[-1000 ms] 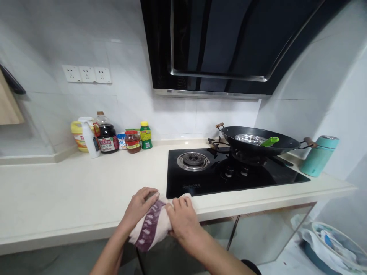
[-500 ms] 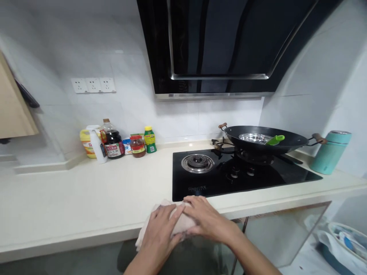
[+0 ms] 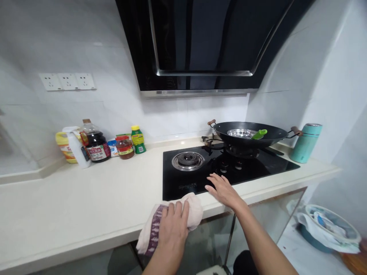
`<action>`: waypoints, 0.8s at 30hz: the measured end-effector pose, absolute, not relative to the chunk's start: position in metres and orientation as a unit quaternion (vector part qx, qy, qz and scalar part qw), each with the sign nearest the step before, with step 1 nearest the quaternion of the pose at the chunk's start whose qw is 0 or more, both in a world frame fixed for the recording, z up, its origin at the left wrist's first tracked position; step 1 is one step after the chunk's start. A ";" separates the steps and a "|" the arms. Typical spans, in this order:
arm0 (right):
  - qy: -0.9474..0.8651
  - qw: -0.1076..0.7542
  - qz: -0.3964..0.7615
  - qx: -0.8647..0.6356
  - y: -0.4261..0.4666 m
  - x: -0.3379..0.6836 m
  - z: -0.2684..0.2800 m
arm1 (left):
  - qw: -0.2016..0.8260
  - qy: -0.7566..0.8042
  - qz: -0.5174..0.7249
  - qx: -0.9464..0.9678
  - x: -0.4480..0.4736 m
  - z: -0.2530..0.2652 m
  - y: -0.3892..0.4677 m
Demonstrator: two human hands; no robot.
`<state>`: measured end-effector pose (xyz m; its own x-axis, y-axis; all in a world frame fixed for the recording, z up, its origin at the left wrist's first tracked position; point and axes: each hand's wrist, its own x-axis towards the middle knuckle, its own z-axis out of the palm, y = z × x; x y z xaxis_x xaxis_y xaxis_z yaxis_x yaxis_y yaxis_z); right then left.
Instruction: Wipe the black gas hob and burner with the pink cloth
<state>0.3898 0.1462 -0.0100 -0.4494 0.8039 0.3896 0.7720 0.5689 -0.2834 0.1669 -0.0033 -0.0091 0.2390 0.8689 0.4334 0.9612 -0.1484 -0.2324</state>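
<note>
Head camera view. I had the left hand palm down over a pale towel with a purple patterned band, its fingers bent and slightly parted across the fabric. I could not tell whether the hand was closed on it, the thumb being hidden. The towel lay bunched at the near edge of the cream countertop, partly over the edge, just beside the near left corner of the black glass gas cooktop.

Right hand: held nothing, fingers extended and spread, over the near edge of the cooktop, to the right of the towel. Contact with the surface: could not tell.

Also noted: left burner uncovered. The right side bore a black wok containing a shiny metal dish and a green-handled utensil. A teal thermos stood at far right. Far left, against the wall, I logged a dark sauce bottle beside a white spray bottle.
</note>
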 end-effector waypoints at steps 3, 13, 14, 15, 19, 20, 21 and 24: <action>-0.848 0.244 0.052 -0.468 0.144 0.389 -0.005 | 0.232 -0.584 -0.114 -0.769 0.189 -0.013 0.010; -0.845 0.236 0.081 -0.473 0.143 0.392 0.002 | 0.204 -0.545 -0.171 -0.795 0.181 -0.017 0.005; -0.844 0.232 0.089 -0.475 0.143 0.392 0.003 | 0.204 -0.549 -0.171 -0.793 0.175 -0.016 0.002; -0.843 0.229 0.097 -0.477 0.142 0.392 0.004 | 0.205 -0.553 -0.171 -0.789 0.168 -0.016 -0.001; -0.841 0.224 0.112 -0.481 0.141 0.392 0.008 | 0.213 -0.577 -0.166 -0.771 0.131 -0.010 -0.014; -0.840 0.224 0.114 -0.481 0.141 0.392 0.009 | 0.216 -0.584 -0.160 -0.766 0.118 -0.008 -0.017; -0.840 0.224 0.116 -0.480 0.141 0.392 0.010 | 0.220 -0.592 -0.151 -0.761 0.104 -0.006 -0.021; -0.841 0.226 0.122 -0.477 0.139 0.392 0.013 | 0.211 -0.616 -0.135 -0.746 0.056 -0.004 -0.032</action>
<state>0.3915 0.1391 0.0131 -0.4434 0.8570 0.2625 0.7466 0.5152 -0.4209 0.0559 -0.0322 -0.0036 0.2037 0.8632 0.4619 0.9773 -0.1509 -0.1490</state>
